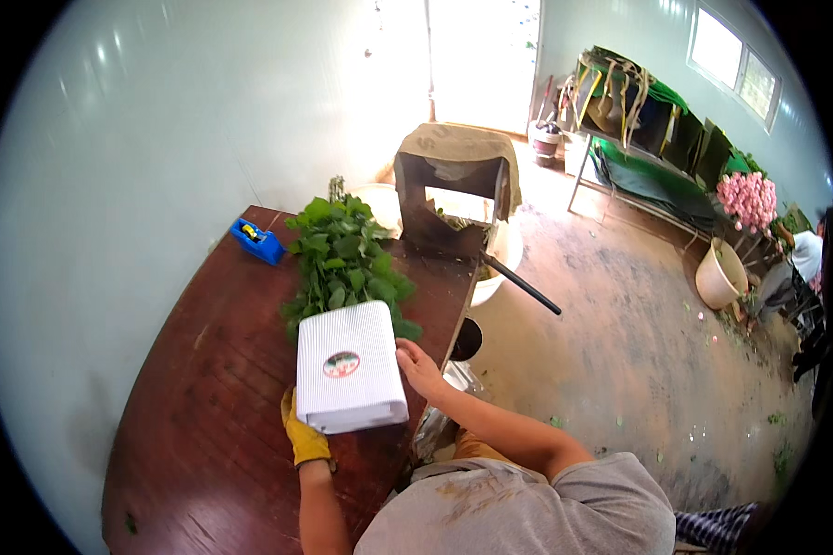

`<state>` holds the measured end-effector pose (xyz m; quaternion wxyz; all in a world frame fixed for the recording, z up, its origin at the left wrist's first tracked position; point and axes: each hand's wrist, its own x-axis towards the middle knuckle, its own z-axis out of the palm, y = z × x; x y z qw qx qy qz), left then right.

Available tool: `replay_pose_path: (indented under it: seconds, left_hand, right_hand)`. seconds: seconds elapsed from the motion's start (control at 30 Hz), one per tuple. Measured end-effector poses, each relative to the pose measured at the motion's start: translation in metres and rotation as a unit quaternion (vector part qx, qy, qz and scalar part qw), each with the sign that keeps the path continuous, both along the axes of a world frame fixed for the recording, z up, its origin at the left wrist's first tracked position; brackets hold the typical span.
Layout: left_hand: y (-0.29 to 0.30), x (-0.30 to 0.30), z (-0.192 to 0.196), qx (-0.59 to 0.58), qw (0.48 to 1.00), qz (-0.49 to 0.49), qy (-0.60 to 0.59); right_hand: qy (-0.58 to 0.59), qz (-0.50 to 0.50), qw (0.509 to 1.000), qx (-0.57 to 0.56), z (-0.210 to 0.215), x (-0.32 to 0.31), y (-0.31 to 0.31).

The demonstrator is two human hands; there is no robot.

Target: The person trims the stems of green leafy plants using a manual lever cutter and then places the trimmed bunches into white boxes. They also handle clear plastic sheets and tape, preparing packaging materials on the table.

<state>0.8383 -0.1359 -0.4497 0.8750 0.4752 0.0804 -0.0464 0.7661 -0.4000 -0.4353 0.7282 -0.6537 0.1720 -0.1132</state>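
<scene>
A white corrugated-cardboard wrap (361, 370) with a small round printed mark lies on the wooden table, folded into a boxy sleeve. Out of its far end spreads a bunch of green leafy stems (347, 264); whatever sits inside the wrap is hidden. My left hand (304, 431), in a yellow glove, grips the near left corner, its fingers partly out of sight behind the wrap. Against the right side presses my bare right hand (420, 370), so the wrap is held between both hands.
A blue tape dispenser (257, 241) stands on the table (204, 370) at far left. Beyond the table's far end is a cloth-padded metal frame with a black handle (523, 285). At right are a rack (634, 139), pink flowers (748, 200), a bucket (720, 275) and another person (805, 254).
</scene>
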Motion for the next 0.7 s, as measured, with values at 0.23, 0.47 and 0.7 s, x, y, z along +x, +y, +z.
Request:
replay_pose_path:
  seconds: [0.23, 0.47, 0.7]
  left_hand:
    - [-0.034, 0.012, -0.006, -0.026, 0.999, -0.041, 0.021]
    - [-0.022, 0.004, 0.008, -0.008, 0.997, -0.057, 0.057]
    - [-0.009, -0.024, 0.006, 0.017, 0.996, 0.003, 0.089]
  right_hand:
    - [-0.102, -0.091, 0.99, -0.037, -0.012, 0.017, -0.008]
    - [-0.004, -0.193, 0.981, -0.001, -0.025, -0.043, 0.0]
    - [0.255, -0.085, 0.93, -0.252, -0.083, -0.095, -0.059]
